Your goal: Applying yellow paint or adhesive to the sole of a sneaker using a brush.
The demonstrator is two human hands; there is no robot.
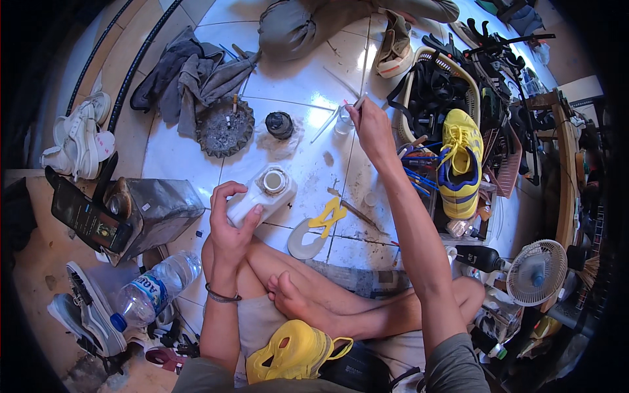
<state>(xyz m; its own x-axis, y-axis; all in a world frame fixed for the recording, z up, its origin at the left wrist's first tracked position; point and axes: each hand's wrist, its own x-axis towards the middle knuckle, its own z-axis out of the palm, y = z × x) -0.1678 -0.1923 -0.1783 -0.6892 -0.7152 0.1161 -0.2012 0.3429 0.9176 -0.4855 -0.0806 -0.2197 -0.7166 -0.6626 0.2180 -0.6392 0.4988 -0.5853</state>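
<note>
My left hand (230, 213) is closed round a white plastic bottle (262, 190) with an uncapped, stained mouth, tilted above the tiles. Farther right, my right hand (373, 128) pinches a thin stick-like tool (360, 102) over a small clear cup (344, 122). The tool's exact kind is hard to make out. A yellow shoe (288, 350) rests in my lap. Between my legs and the cup lie a grey and yellow sole-shaped piece (308, 240) and a thin dark tool (362, 216). A dark lidded jar (280, 125) stands beyond the bottle.
Past the bottle sit a round ashtray (223, 141) and grey cloth (213, 78). At left are a metal can (164, 213), a phone (85, 213) and a water bottle (154, 288). Rightward: a yellow-and-blue shoe (460, 164), a basket (473, 75) and a fan (534, 275). Another person (295, 29) sits opposite.
</note>
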